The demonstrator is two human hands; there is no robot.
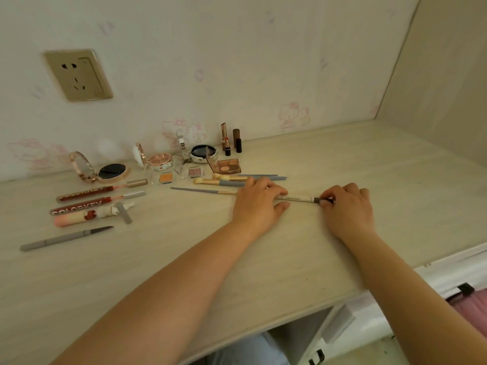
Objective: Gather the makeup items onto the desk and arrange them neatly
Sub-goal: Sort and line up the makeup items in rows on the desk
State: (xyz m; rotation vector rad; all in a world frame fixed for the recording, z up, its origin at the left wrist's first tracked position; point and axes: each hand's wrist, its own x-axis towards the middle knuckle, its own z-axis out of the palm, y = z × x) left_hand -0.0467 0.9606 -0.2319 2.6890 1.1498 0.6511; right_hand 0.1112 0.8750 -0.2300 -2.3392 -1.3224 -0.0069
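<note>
1. Head view: a slim white pencil [297, 198] is seen lying on the pale desk [263, 259], held at both ends. Its dark tip is pinched by the curled fingers of the right hand [347, 209]; its other end is covered by the left hand [259, 200], whose fingers are bent over it, so that end cannot be seen.

2. Just behind the left hand, two makeup brushes [232, 180] are laid side by side; part of their handles is hidden by the knuckles. A thin grey brush [203, 191] is partly hidden under the same hand.

3. Along the wall, open compacts [113, 172], an eyeshadow palette [228, 165], two small single shadows [166, 177] and upright lipsticks [228, 143] are grouped. Finer detail there is blurred.

4. To the left, two red lip gloss tubes [84, 197], a pink tube [76, 218] and a grey eyeliner pen [66, 238] are laid in rough rows. The lettering on the upper tube is too blurred to read.

5. The lower right of the frame is cut off; only pink fabric [469, 306] is made out there.
</note>
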